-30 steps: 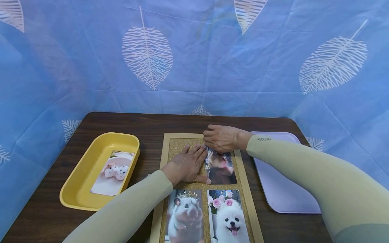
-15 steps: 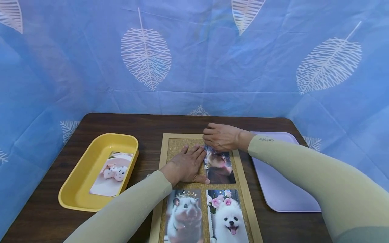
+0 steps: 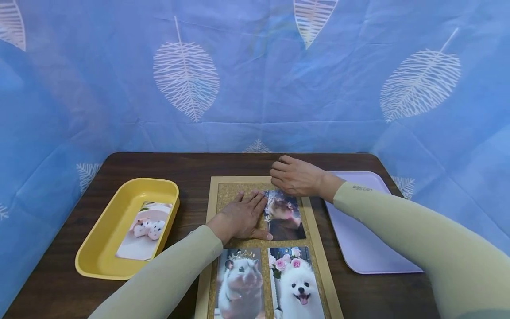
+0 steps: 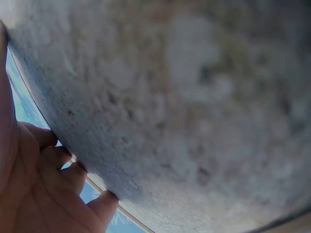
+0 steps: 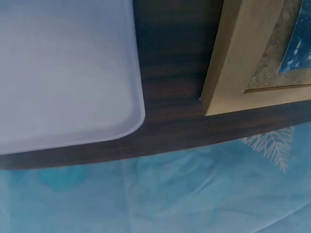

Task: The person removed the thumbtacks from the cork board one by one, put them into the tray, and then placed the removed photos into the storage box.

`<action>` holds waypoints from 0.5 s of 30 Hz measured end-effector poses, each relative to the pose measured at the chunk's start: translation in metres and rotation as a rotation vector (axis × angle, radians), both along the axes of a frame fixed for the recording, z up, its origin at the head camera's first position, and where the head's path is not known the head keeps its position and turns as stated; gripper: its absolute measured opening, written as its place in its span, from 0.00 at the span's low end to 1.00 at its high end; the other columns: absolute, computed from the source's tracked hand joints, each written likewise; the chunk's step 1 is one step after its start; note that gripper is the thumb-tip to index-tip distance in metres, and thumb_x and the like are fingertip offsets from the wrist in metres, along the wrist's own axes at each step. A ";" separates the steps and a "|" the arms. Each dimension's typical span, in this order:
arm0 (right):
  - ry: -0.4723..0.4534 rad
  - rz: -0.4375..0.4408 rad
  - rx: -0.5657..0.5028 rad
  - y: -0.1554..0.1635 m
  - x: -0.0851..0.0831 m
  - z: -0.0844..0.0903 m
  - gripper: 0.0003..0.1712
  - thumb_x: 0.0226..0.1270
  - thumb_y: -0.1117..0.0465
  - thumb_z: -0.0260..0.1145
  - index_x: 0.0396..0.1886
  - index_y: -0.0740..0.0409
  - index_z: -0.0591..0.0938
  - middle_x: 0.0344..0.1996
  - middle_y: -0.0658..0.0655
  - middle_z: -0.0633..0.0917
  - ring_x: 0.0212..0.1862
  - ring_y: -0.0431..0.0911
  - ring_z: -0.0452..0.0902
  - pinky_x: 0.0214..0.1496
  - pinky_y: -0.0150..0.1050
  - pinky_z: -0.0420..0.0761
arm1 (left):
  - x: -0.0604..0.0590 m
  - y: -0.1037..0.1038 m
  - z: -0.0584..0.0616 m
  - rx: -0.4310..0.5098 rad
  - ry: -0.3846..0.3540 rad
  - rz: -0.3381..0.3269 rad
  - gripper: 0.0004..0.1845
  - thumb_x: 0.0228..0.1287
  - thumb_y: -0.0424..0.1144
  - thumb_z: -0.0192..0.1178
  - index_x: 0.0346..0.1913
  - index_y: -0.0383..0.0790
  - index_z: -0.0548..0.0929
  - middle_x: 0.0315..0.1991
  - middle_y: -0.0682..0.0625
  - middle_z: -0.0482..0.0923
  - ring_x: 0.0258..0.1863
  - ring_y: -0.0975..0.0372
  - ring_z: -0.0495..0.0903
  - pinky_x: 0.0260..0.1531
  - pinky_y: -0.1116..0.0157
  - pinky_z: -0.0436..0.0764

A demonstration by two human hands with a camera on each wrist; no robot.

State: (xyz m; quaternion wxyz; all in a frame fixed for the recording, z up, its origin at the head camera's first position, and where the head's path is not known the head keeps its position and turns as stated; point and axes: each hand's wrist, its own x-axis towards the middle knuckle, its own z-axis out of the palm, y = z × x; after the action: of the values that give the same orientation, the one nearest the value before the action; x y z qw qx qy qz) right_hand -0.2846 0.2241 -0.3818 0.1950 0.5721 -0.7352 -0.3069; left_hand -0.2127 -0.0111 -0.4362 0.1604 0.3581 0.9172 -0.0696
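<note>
A wood-framed corkboard (image 3: 244, 243) lies on the table. My left hand (image 3: 244, 217) rests on it with fingers spread, the fingertips at the left edge of a dark animal photo (image 3: 284, 217). In the left wrist view the fingers of that left hand (image 4: 63, 179) stretch along the blurred cork surface (image 4: 160, 121). My right hand (image 3: 299, 176) is just over the photo's top edge and the frame's upper right corner, its fingers curled with the tips hidden. Whether it pinches anything is not visible. Below lie a hamster photo (image 3: 241, 285) and a white dog photo (image 3: 299, 285).
A yellow tray (image 3: 101, 241) at the left holds one photo (image 3: 145, 230) of small hamster-like figures. To the right of the board lies a lilac tray (image 3: 368, 239), partly under my right forearm. A blue leaf-patterned cloth (image 3: 255, 79) hangs behind the table (image 3: 191, 166).
My right hand has moved up and slightly right, uncovering more of the dark photo's top. The left hand stays in place on the board. The head view has shifted a little.
</note>
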 end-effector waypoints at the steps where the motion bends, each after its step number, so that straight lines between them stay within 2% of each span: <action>1: 0.006 -0.002 -0.023 0.002 0.003 0.001 0.14 0.77 0.47 0.66 0.45 0.54 0.81 0.48 0.56 0.84 0.51 0.53 0.75 0.54 0.49 0.72 | 0.000 0.000 0.000 0.006 -0.003 0.002 0.60 0.65 0.84 0.40 0.87 0.47 0.43 0.88 0.50 0.38 0.87 0.56 0.40 0.84 0.47 0.48; 6: 0.042 -0.016 -0.127 0.016 0.016 0.001 0.16 0.73 0.48 0.70 0.43 0.56 0.80 0.47 0.57 0.83 0.53 0.54 0.76 0.58 0.50 0.74 | 0.001 0.001 -0.001 0.031 -0.008 0.008 0.60 0.66 0.83 0.42 0.87 0.46 0.44 0.88 0.50 0.39 0.87 0.55 0.41 0.84 0.47 0.48; 8: 0.049 -0.016 -0.180 0.023 0.021 0.000 0.15 0.74 0.50 0.68 0.42 0.57 0.79 0.47 0.57 0.83 0.53 0.55 0.76 0.58 0.51 0.74 | 0.001 0.001 -0.001 0.033 -0.005 0.009 0.60 0.66 0.83 0.42 0.87 0.46 0.44 0.88 0.50 0.39 0.87 0.55 0.41 0.84 0.47 0.48; 11: 0.069 -0.009 -0.263 0.035 0.027 -0.005 0.14 0.81 0.52 0.57 0.41 0.58 0.78 0.46 0.59 0.83 0.51 0.55 0.75 0.56 0.52 0.75 | 0.002 0.001 -0.001 0.036 0.002 0.007 0.60 0.66 0.83 0.42 0.87 0.46 0.45 0.88 0.50 0.40 0.87 0.55 0.41 0.84 0.47 0.49; 15: 0.120 -0.008 -0.353 0.052 0.034 -0.013 0.23 0.86 0.54 0.40 0.41 0.60 0.79 0.46 0.60 0.84 0.49 0.55 0.76 0.54 0.52 0.76 | 0.003 0.001 -0.001 0.047 0.007 0.006 0.60 0.66 0.83 0.43 0.87 0.46 0.45 0.88 0.49 0.40 0.87 0.55 0.42 0.84 0.46 0.49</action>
State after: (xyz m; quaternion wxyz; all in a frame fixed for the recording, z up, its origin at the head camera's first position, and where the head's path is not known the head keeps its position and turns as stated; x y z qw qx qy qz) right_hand -0.2507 0.2761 -0.3951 0.3347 0.5068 -0.7669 -0.2075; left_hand -0.2095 -0.0099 -0.4376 0.1489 0.3587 0.9202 -0.0488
